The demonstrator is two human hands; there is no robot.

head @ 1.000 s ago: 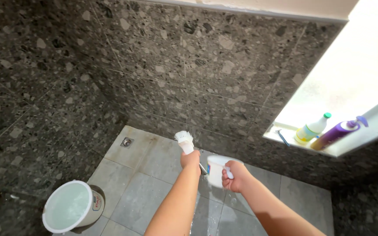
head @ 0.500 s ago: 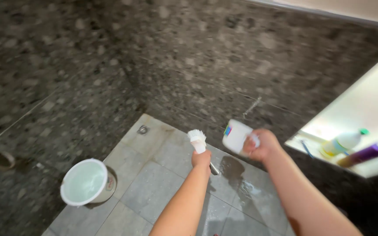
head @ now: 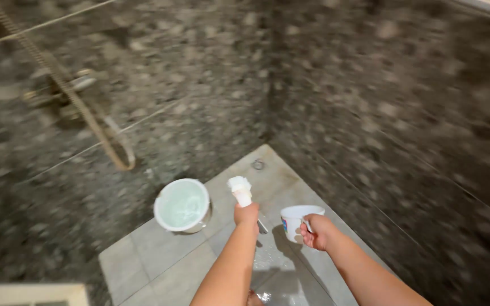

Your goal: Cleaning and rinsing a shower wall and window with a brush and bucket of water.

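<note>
Brush is standing bristles-up in your left hand, fist closed around its handle; your right hand is gripping a white cup by its handle. Wet floor tiles underfoot could be making you slip near the bucket.

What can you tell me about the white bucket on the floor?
The bucket is round and white, plastic by the look of it, standing upright on the grey floor tiles near the dark speckled wall. Its open top shows pale, cloudy water inside. Nothing touches it; the left hand with the brush is just to its right.
</note>
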